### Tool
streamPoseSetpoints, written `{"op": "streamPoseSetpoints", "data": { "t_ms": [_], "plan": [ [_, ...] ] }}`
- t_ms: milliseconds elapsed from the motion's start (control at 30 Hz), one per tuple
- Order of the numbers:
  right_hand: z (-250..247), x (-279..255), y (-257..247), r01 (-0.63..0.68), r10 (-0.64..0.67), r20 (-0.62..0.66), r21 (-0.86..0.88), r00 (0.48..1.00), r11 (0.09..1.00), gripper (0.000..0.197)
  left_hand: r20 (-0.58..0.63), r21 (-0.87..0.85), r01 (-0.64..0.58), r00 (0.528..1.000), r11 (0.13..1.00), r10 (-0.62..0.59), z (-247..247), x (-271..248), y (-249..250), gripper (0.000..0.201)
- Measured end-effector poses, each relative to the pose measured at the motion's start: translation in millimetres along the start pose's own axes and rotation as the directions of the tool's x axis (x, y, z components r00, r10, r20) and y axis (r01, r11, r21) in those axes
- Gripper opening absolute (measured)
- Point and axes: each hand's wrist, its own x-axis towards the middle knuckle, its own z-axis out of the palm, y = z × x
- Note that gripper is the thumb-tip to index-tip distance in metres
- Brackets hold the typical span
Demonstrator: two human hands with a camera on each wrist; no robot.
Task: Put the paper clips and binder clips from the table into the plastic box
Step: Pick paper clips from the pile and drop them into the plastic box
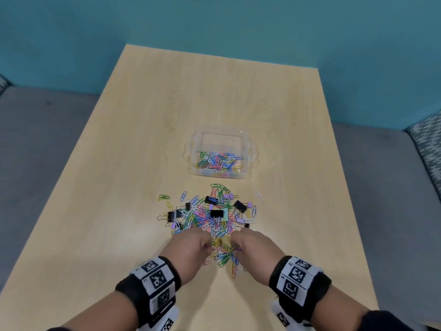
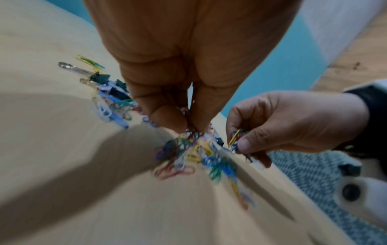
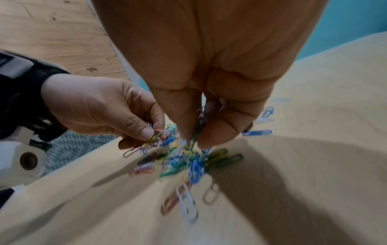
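A heap of coloured paper clips (image 1: 205, 218) mixed with black and pastel binder clips (image 1: 216, 213) lies on the wooden table (image 1: 119, 163), just short of a clear plastic box (image 1: 220, 155) that holds several paper clips. My left hand (image 1: 191, 247) (image 2: 188, 122) (image 3: 146, 132) and right hand (image 1: 248, 247) (image 3: 196, 137) (image 2: 240, 145) are at the near edge of the heap, close together. Each hand pinches a small bunch of paper clips between thumb and curled fingers. Loose paper clips (image 3: 186, 203) lie on the table under the hands.
A single white paper clip (image 1: 257, 194) lies apart at the right of the heap, and a yellow-green pair (image 1: 164, 197) at the left. Grey upholstered seating (image 1: 43, 151) flanks the table; a teal wall (image 1: 214, 25) stands behind it.
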Motion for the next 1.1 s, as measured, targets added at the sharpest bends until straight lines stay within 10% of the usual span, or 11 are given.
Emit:
{"op": "streamPoseSetpoints", "data": {
  "t_ms": [200, 367, 633, 833, 1000, 1100],
  "plan": [
    [-55, 6, -5, -0.056, 0.016, 0.136, 0.295, 0.991, 0.954, 0.006, 0.141, -0.302, 0.04, 0.99, 0.952, 0.003, -57, 13, 12, 0.018],
    [-120, 44, -6, 0.008, 0.003, -0.019, 0.534, 1.0, 0.846, 0.019, -0.066, -0.474, 0.026, 0.996, 0.88, -0.065, -114, 61, 14, 0.01],
    [-165, 112, -14, 0.006, 0.135, -0.28, 0.448, 0.95, 0.894, 0.01, -0.292, -0.27, 0.014, 0.952, 0.963, -0.095, -142, 136, 27, 0.003],
    [-139, 74, 7, 0.017, 0.101, -0.403, 0.279, 0.91, 0.96, 0.022, -0.377, -0.146, -0.014, 0.925, 0.989, -0.043, -123, 100, 10, 0.016],
    [-42, -4, 36, -0.024, 0.028, -0.087, 0.048, 0.996, 0.999, 0.008, -0.021, -0.059, -0.055, 0.998, 0.997, 0.054, -57, 3, -12, 0.022],
    [12, -39, 35, 0.085, -0.071, 0.191, -0.064, 0.979, 0.994, 0.013, 0.262, -0.056, -0.083, 0.96, 0.995, 0.095, -9, -39, -19, 0.037]
  ]
}}
